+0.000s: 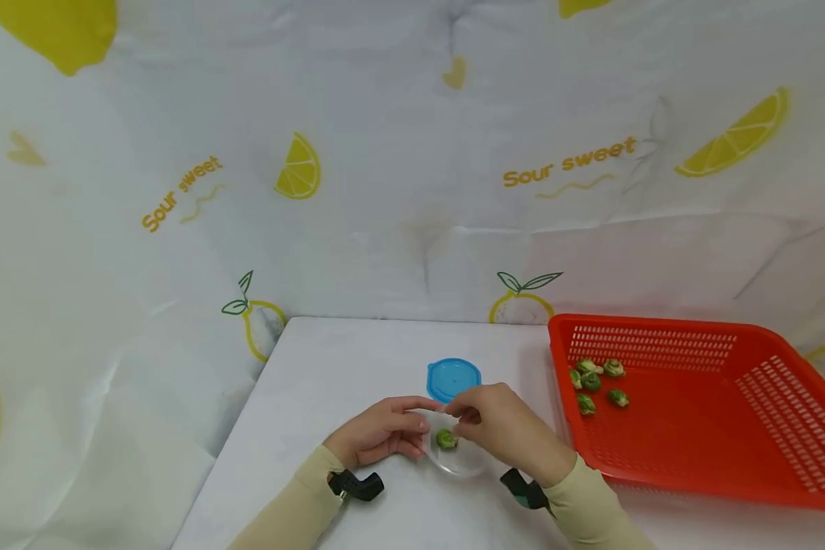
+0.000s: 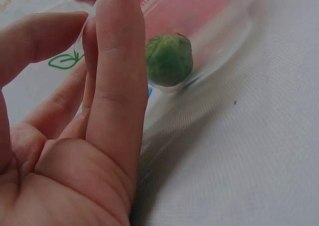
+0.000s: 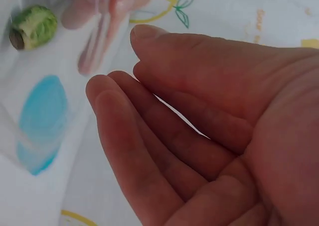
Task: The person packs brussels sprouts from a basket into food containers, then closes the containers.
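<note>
A clear plastic container [image 1: 462, 461] stands on the white table with one brussels sprout [image 1: 446, 439] inside. At its left side, my left hand [image 1: 388, 431] holds the rim between thumb and fingers; the left wrist view shows the pinch, with the sprout [image 2: 169, 59] beyond the fingers. My right hand [image 1: 512, 428] is over the container's right side, fingers slightly bent; in the right wrist view the hand [image 3: 189, 131] has nothing between thumb and fingers. Just behind the container lies a blue lid [image 1: 454, 377], seen through the clear wall in the right wrist view.
A red basket [image 1: 667, 477] stands on the right of the table, with several brussels sprouts [image 1: 591, 381] gathered in its left part. Behind the table hangs a white cloth [image 1: 385, 252] printed with lemons.
</note>
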### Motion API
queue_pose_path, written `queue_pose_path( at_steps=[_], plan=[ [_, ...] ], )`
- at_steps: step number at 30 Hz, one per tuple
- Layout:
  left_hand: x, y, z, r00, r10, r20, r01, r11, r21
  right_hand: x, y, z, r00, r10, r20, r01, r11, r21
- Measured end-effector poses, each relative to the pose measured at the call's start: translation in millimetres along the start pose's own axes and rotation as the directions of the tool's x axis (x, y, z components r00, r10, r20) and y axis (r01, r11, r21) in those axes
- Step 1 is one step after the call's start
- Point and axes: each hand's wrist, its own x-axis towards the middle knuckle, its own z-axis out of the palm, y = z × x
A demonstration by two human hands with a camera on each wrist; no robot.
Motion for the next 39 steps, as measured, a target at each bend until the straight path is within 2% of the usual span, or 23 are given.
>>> queue_pose_path(
  at_steps=[5,8,14,18,24,28,34,39],
  plan=[
    [-0.7,-1.0,-1.5,1.000,-0.006,-0.004,0.006,1.000,0.007,-16.9,-7,-33,1.000,-0.002,-0.018,0.002,0.999,-0.037],
    [-0.1,-1.1,-1.8,1.000,-0.011,0.000,0.011,1.000,0.005,-27.7,-1,-59,0.999,-0.021,-0.034,0.018,0.998,-0.068],
    [1.8,-0.7,-2.2,1.000,-0.010,-0.005,0.010,1.000,0.011,-41.7,36,-111,0.998,0.022,-0.067,-0.031,0.989,-0.143],
    [0.2,-1.9,-3.4,0.999,-0.031,-0.031,0.032,0.999,0.011,-49.1,70,-133,0.996,0.080,-0.034,-0.085,0.984,-0.158],
    [-0.1,-2.1,-2.8,0.999,-0.031,-0.013,0.031,0.999,0.007,-60.6,118,-153,0.989,0.147,0.009,-0.143,0.975,-0.171],
    [-3.3,-0.9,-3.4,0.999,-0.035,-0.015,0.036,0.999,0.002,-58.5,142,-158,0.984,0.179,0.025,-0.172,0.970,-0.174],
    [-5.0,-0.3,-2.6,0.999,-0.039,-0.005,0.038,0.999,-0.009,-52.3,172,-159,0.968,0.245,0.054,-0.235,0.962,-0.141],
    [-3.4,1.1,0.0,0.999,-0.031,0.008,0.031,0.999,-0.010,-48.0,189,-159,0.961,0.264,0.078,-0.252,0.958,-0.140]
  ],
)
